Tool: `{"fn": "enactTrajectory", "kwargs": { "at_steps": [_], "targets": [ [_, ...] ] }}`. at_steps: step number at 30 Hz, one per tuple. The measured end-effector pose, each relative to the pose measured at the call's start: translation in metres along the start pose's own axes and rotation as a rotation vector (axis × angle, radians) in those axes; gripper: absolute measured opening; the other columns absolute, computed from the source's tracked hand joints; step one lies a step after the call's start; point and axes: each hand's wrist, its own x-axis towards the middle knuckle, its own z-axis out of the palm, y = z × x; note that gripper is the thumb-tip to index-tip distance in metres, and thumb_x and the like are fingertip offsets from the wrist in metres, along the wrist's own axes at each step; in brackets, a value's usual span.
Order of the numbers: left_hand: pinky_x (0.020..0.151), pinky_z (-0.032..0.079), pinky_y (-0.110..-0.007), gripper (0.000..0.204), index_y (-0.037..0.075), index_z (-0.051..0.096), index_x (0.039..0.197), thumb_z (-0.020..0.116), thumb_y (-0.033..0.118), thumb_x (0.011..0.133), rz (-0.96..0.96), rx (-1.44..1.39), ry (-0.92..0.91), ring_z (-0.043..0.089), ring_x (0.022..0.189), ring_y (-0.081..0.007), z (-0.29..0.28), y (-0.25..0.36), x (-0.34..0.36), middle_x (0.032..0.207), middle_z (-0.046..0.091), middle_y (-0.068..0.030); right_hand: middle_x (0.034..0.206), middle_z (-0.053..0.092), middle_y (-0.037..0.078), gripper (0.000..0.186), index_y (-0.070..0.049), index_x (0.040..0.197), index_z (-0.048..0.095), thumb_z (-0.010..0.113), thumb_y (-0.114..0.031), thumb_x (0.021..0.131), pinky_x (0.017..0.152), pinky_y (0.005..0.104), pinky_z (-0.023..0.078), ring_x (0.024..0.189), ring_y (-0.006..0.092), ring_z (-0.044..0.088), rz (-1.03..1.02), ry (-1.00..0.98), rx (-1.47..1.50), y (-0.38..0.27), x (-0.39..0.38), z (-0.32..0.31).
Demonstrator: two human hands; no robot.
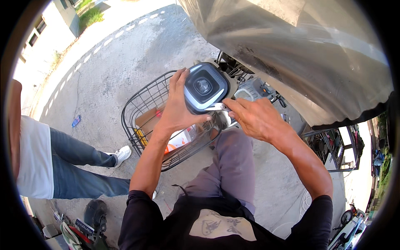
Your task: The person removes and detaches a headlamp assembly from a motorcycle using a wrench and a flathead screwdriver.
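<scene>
A boxy headlight (204, 85) with a dark face, a pale rim and a round lens sits at the front of a vehicle, above its wire basket. My left hand (177, 104) grips it from the left, fingers along the upper left edge and thumb stretched below the lower edge. In my right hand (254, 116) is a silver metal hand tool (217, 107), its end against the lower right edge of the headlight. My fingers cover the rest of the tool, so its exact kind is hidden.
The black wire basket (143, 93) holds a cardboard box and packages. A grey plastic sheet (316, 62) hangs at the upper right over the vehicle. A person in blue jeans (83, 162) stands at the left. A metal frame (333, 146) is at the right.
</scene>
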Motion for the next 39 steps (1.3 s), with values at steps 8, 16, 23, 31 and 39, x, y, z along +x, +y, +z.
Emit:
{"fn": "enactTrajectory", "kwargs": {
  "at_steps": [8, 16, 23, 31, 39],
  "targets": [
    [0.127, 0.037, -0.054, 0.142, 0.002, 0.032, 0.166, 0.100, 0.057, 0.054, 0.027, -0.013, 0.046, 0.038, 0.154, -0.0465, 0.006, -0.011, -0.001, 0.163, 0.034, -0.0274, 0.089, 0.072, 0.014, 0.036, -0.009, 0.138, 0.062, 0.068, -0.023, 0.106, 0.059, 0.0472, 0.055, 0.070, 0.0390, 0.071, -0.039, 0.153, 0.128, 0.004, -0.003, 0.032],
    [0.128, 0.036, -0.053, 0.142, 0.002, 0.034, 0.165, 0.101, 0.058, 0.052, 0.037, -0.021, 0.084, 0.040, 0.153, -0.0452, 0.009, -0.012, 0.001, 0.162, 0.037, -0.0263, 0.098, 0.075, 0.014, 0.038, -0.011, 0.142, 0.060, 0.068, -0.023, 0.106, 0.058, 0.0463, 0.056, 0.070, 0.0354, 0.072, 0.013, 0.280, 0.190, 0.001, -0.009, 0.062],
    [0.130, 0.034, -0.053, 0.147, 0.003, 0.033, 0.166, 0.100, 0.065, 0.051, 0.001, -0.055, 0.038, 0.036, 0.156, -0.0457, 0.004, -0.016, 0.001, 0.164, 0.035, -0.0264, 0.086, 0.064, 0.009, 0.045, -0.012, 0.145, 0.060, 0.071, -0.024, 0.103, 0.056, 0.0454, 0.055, 0.066, 0.0317, 0.070, -0.157, 0.139, -0.028, 0.023, 0.001, 0.037],
    [0.130, 0.033, -0.054, 0.148, 0.004, 0.033, 0.166, 0.101, 0.063, 0.050, 0.003, -0.088, 0.034, 0.036, 0.157, -0.0453, 0.005, -0.019, -0.001, 0.164, 0.035, -0.0253, 0.085, 0.068, 0.009, 0.040, -0.014, 0.142, 0.060, 0.070, -0.023, 0.104, 0.056, 0.0461, 0.054, 0.064, 0.0339, 0.068, -0.214, 0.023, -0.100, 0.032, 0.015, 0.013],
    [0.129, 0.034, -0.053, 0.146, 0.004, 0.034, 0.166, 0.102, 0.059, 0.049, 0.009, -0.109, 0.037, 0.038, 0.155, -0.0448, 0.004, -0.020, 0.001, 0.163, 0.036, -0.0245, 0.085, 0.070, 0.013, 0.035, -0.013, 0.138, 0.060, 0.068, -0.026, 0.106, 0.054, 0.0470, 0.056, 0.064, 0.0353, 0.070, -0.088, 0.092, 0.005, 0.014, 0.006, 0.033]
  ]
}}
